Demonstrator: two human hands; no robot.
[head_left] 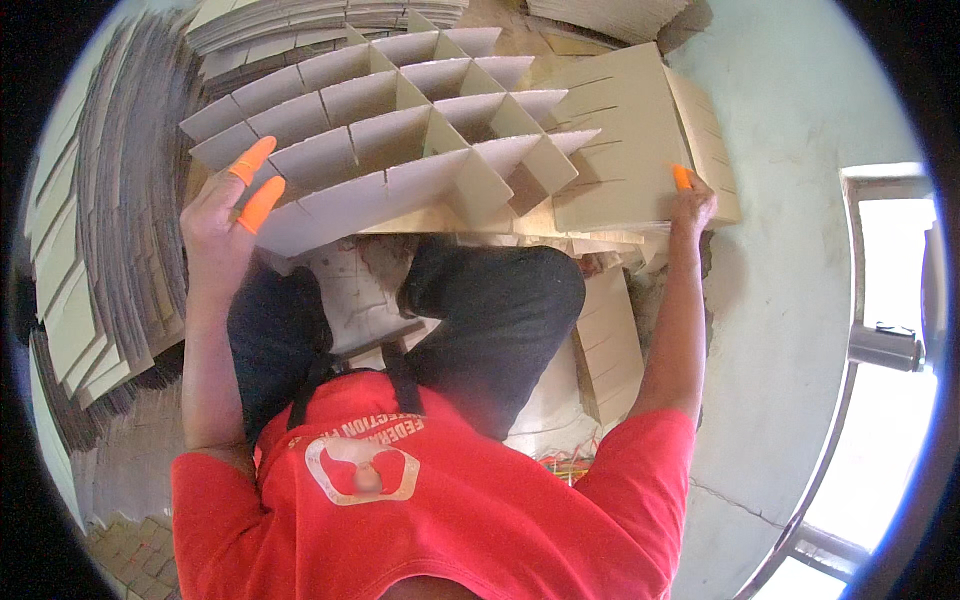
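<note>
A big cardboard grid stands in the far middle.
Slotted cardboard sheets lie right of it. Your left hand pinches the grid's left end; your right hand touches the sheets' near edge, but I can't tell if its fingers grip.

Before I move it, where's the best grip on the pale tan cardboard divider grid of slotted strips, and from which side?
Likely hold the grid by its right part, coming from the right: there cross strips interlock with the long strips. Its left ends, beside the left hand, stand without cross strips and would probably splay.
</note>
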